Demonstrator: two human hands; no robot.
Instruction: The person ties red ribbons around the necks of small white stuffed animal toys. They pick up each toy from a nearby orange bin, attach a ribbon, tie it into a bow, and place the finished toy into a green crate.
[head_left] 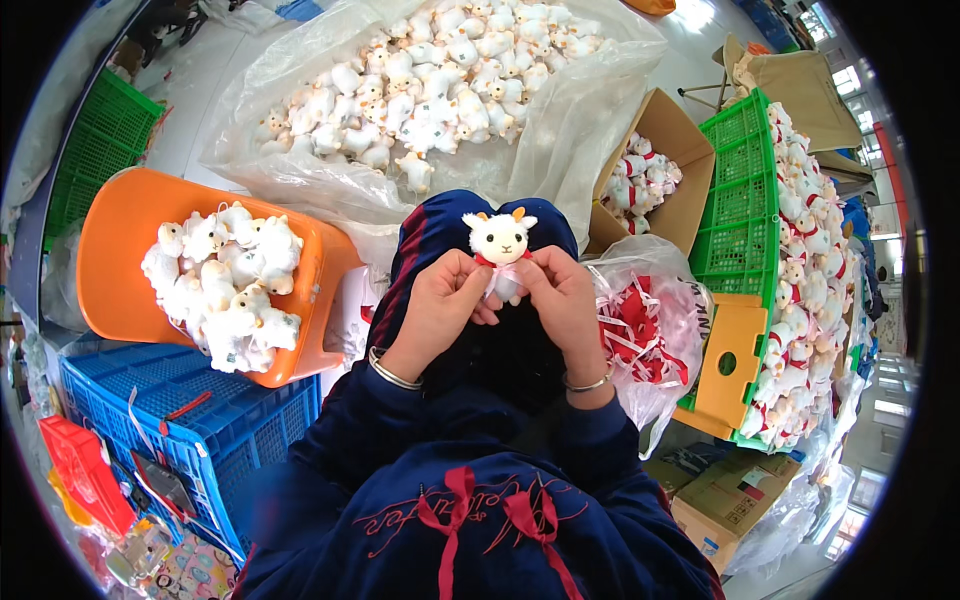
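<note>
A small white plush sheep [499, 238] with orange horns faces up above my lap, a red piece of cloth around its neck. My left hand [447, 290] pinches it at one side of the neck, thumb on the front. At the other side, my right hand [557, 288] grips the red cloth and the body in the same way. Both hands nearly meet below the toy's head. To the right of my right hand lies a clear plastic bag [665, 385] with red cloth pieces and white ribbons [637, 330] in it.
An orange plastic chair [120, 240] at left bears several plush sheep, beside a blue crate [150, 370]. Ahead, a large clear sheet [260, 80] holds a heap of them. At right stand a cardboard box [690, 150] and a green crate [735, 250] full of sheep with red neckpieces.
</note>
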